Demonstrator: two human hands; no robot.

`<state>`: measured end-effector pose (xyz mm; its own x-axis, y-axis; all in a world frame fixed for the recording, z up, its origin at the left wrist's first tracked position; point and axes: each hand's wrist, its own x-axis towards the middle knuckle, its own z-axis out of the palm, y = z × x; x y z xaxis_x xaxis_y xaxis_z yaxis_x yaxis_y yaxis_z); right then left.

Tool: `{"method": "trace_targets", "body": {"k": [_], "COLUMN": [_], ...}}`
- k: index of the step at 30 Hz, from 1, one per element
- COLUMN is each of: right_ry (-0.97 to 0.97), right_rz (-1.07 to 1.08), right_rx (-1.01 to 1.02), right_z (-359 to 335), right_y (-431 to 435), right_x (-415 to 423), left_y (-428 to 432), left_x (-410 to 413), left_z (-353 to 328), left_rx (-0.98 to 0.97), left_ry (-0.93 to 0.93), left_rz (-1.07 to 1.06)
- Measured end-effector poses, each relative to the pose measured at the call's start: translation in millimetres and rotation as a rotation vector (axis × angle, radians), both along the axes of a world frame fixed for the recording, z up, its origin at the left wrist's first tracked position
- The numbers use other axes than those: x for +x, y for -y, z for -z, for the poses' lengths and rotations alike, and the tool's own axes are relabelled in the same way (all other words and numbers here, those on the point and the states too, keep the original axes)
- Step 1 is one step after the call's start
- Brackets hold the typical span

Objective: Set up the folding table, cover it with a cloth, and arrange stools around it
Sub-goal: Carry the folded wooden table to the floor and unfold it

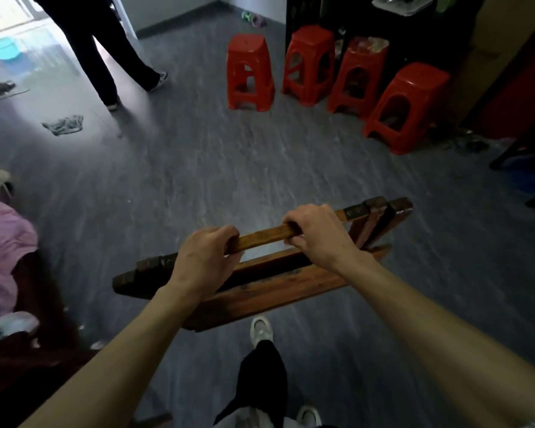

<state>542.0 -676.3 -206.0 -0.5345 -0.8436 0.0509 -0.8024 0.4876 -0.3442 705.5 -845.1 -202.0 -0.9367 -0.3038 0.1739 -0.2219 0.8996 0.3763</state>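
Note:
A folded wooden table [278, 282] hangs off the floor in front of me, its dark brown frame tilted with the right end farther away. My left hand [203, 262] grips its top wooden bar near the left end. My right hand [317, 234] grips the same bar farther right, fingers curled over it. Several red plastic stools [250, 74] stand in a row on the grey floor at the back right. No tablecloth can be made out for certain.
A person in dark trousers [105, 54] stands at the back left near a bright doorway. A grey rag [64, 125] lies on the floor. Pink fabric [3, 239] covers furniture at the left. A dark cabinet [368, 17] stands behind the stools.

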Motion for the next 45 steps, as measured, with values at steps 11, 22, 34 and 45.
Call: {"method": "trace_targets", "body": {"k": [11, 22, 34, 45], "right_ry": [0.074, 0.238, 0.203, 0.260], "right_rz": [0.059, -0.066, -0.212, -0.266], "right_rx": [0.049, 0.013, 0.112, 0.251], "right_z": [25.7, 38.5, 70.5, 167.7], "right_y": [110.4, 213.8, 353.7, 453.2], "right_x": [-139.5, -318.4, -475.8, -573.4], "left_y": [119.1, 196.7, 301.8, 378.5], "left_x": [-149.3, -307.0, -438.2, -526.8], "left_z": [32.6, 27.5, 71.3, 176.0], "left_rx": [0.061, 0.039, 0.150, 0.270], "left_ry": [0.043, 0.162, 0.193, 0.249], "left_rz": [0.014, -0.176, -0.332, -0.444]}}
